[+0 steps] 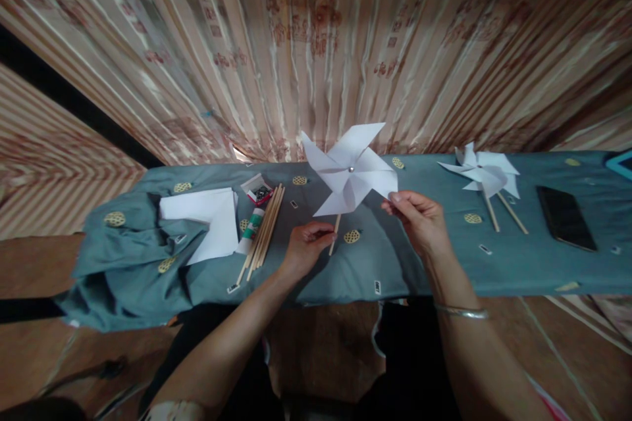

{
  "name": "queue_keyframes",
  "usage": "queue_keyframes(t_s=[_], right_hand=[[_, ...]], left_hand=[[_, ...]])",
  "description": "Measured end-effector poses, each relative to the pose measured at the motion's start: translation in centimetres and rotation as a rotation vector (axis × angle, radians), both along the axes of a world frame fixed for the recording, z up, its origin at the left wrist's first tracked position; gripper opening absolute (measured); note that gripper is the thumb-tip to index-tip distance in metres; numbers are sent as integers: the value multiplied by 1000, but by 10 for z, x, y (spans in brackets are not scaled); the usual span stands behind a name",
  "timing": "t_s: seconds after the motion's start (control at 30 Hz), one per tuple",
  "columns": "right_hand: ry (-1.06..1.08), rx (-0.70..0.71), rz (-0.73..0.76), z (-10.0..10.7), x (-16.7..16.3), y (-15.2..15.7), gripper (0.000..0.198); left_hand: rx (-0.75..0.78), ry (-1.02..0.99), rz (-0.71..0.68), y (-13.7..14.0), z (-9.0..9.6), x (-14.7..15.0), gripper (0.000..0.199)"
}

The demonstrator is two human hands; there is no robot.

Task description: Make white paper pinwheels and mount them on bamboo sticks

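Note:
A white paper pinwheel [351, 171] with a shiny pin at its centre is held up over the cloth-covered table. My left hand [311, 243] pinches its thin wooden stick [338, 223] just below the paper blades. At the right, my right hand [417, 214] grips the tip of one blade between thumb and fingers. Further right lie more white pinwheels [486, 171] on two wooden sticks, apart from my hands. Left of my left hand are a bundle of wooden sticks [264, 233], a green and white glue stick [251, 230] and a small open box of pins [259, 191].
White paper sheets [220, 217] lie at the left on the bunched blue-green tablecloth [133, 263]. A black phone [566, 217] rests at the right, and a blue-edged object [621, 163] sits at the far right edge. A patterned curtain [316, 46] hangs behind the table.

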State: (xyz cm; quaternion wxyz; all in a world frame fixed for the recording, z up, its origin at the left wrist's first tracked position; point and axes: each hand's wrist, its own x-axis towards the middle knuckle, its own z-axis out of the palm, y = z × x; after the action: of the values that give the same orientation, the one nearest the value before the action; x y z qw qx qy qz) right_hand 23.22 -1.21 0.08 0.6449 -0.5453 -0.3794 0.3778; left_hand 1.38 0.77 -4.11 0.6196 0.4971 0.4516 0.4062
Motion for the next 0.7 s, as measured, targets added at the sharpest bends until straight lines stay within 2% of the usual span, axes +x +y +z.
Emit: queue_keyframes(t_s=[0.47,0.7], right_hand=[[-3,-52,130,-2,-21,-3,29],[-48,-91,184,-4,-32,-6,38]], left_hand=[[5,-18,32,0,1,-2,16],[-5,-17,30,-1,1,1,13]])
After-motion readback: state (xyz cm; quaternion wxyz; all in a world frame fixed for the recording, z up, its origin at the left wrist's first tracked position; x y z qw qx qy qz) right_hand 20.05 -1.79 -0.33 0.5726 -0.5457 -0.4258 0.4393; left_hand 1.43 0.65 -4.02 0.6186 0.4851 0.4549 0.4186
